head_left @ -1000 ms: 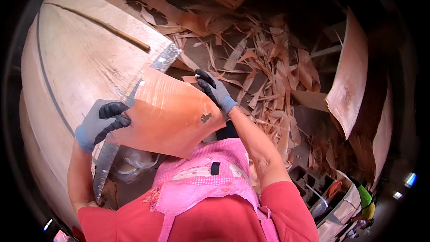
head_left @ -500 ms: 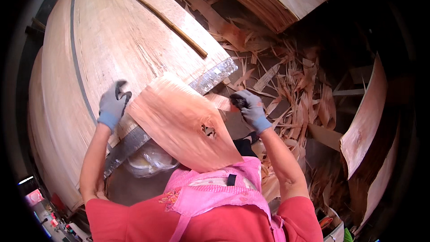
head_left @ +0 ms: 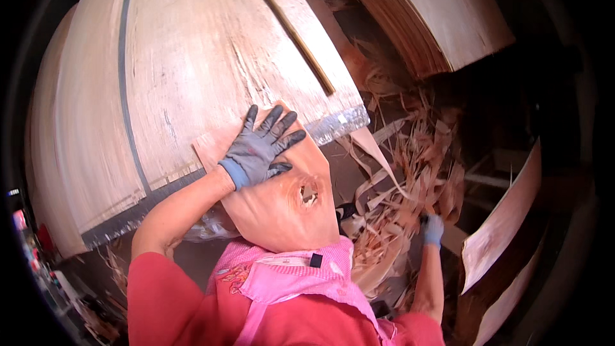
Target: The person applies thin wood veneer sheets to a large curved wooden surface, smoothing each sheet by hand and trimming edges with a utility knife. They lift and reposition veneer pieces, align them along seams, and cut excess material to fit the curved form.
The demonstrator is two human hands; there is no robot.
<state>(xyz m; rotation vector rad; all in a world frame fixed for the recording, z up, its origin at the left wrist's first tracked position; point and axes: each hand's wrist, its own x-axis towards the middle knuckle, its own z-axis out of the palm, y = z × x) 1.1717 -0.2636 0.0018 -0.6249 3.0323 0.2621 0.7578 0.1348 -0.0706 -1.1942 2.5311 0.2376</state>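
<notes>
My left hand (head_left: 259, 148), in a grey glove with dark fingertips, lies flat with fingers spread on a piece of reddish wood veneer (head_left: 275, 218). The piece has a ragged hole near its right side. Its far part rests on a stack of pale veneer sheets (head_left: 192, 57), and its near edge reaches my pink apron (head_left: 282, 282). My right hand (head_left: 432, 227), also gloved, is low at the right over the scraps, and its fingers are too small and dark to read. A thin curled veneer strip (head_left: 384, 160) runs from the stack's corner toward that hand.
A thin stick (head_left: 288, 29) and a dark strap (head_left: 123, 57) lie across the stack. Torn veneer scraps (head_left: 384, 237) litter the floor at right. Another veneer stack (head_left: 410, 19) stands at the far right, with curved sheets (head_left: 503, 218) upright nearer. Clear plastic (head_left: 214, 225) hangs under the stack's near edge.
My left hand has moved right, from beside the veneer piece onto it, and opened flat. My right hand has swung away right and down, from the piece's edge to the scraps. The view has shifted.
</notes>
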